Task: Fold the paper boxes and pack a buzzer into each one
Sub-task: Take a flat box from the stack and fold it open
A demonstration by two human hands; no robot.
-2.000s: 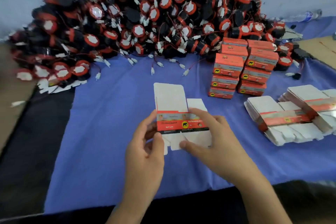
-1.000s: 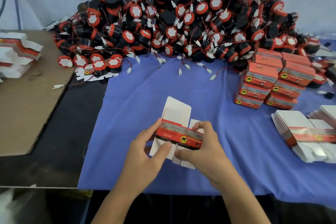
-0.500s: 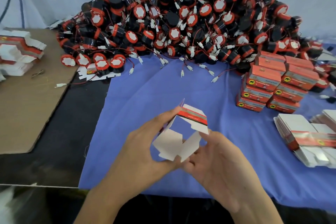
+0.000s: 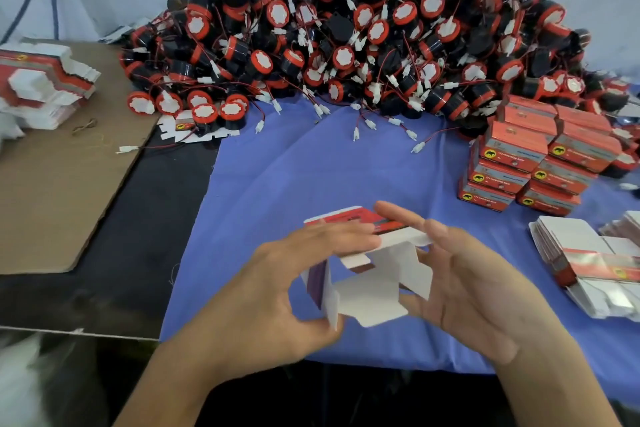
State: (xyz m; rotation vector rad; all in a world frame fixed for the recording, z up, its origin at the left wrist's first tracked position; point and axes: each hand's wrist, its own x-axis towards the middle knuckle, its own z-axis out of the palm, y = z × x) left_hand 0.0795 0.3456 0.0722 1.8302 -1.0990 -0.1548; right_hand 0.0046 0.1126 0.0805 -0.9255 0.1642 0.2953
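A half-formed paper box point(image 4: 374, 284), red on the outside and white inside, hangs above the blue cloth point(image 4: 311, 177) with its white end flaps spread toward me. My left hand point(image 4: 277, 291) grips its left side, fingers over the red top and thumb underneath. My right hand point(image 4: 474, 284) holds its right side, fingers stretched along the top. A big heap of black-and-red buzzers point(image 4: 363, 35) with white plugs on thin wires fills the back of the table.
Closed red boxes point(image 4: 540, 159) stand stacked at the right. Flat box blanks point(image 4: 595, 267) lie at the far right, more flat blanks point(image 4: 45, 87) at the far left on brown cardboard point(image 4: 59, 184). A black strip of table runs beside the cloth.
The flat blank between my hands has been opened into a box shape and tipped so its open end flaps face me. The view has swung left, then closer.
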